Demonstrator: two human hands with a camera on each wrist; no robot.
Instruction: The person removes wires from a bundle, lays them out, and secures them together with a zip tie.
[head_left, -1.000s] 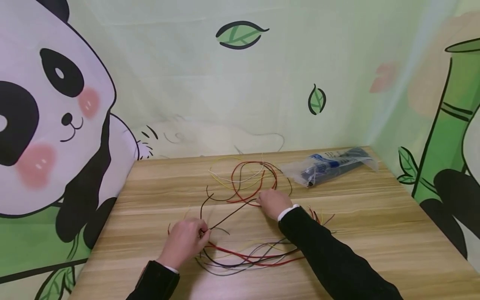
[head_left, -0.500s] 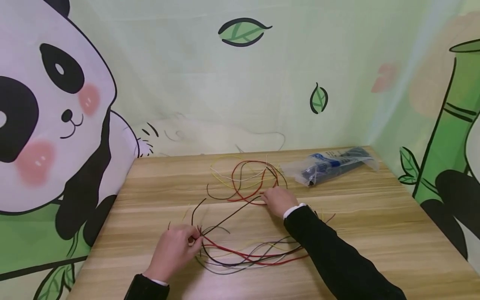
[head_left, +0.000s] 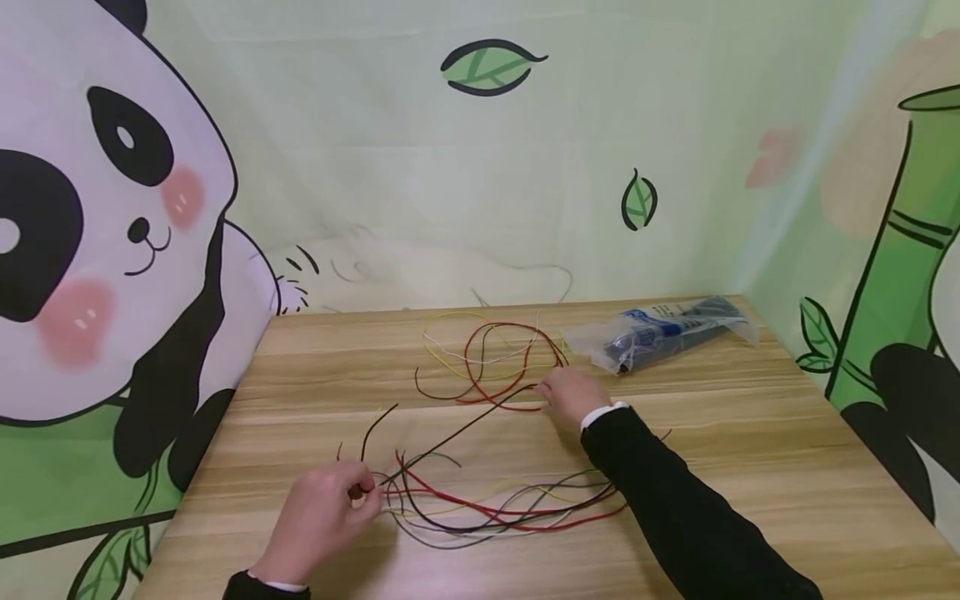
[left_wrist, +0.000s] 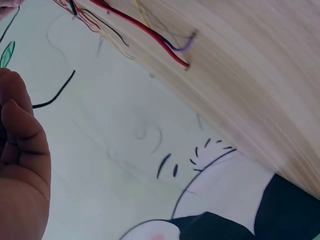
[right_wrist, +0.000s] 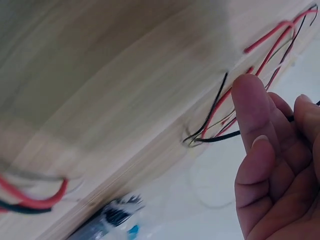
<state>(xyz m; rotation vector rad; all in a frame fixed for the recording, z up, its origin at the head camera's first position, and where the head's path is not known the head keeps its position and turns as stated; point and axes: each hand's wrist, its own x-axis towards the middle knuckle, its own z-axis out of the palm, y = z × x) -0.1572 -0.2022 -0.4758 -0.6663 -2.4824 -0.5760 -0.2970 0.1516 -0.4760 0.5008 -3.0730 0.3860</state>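
Holds a black wire (head_left: 457, 433) nearly straight across the middle of the head view, pinched by the curled left hand (head_left: 318, 512) at lower left and the curled right hand (head_left: 577, 396) right of centre. Has a multicoloured wire bundle (head_left: 498, 523) at lower centre, a red wire loop (head_left: 510, 323) above.

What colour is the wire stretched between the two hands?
The wire looks black; it shows best in the head view.

Nothing legible: only blurred blue print (head_left: 639, 316) on the clear plastic bag (head_left: 667, 332).
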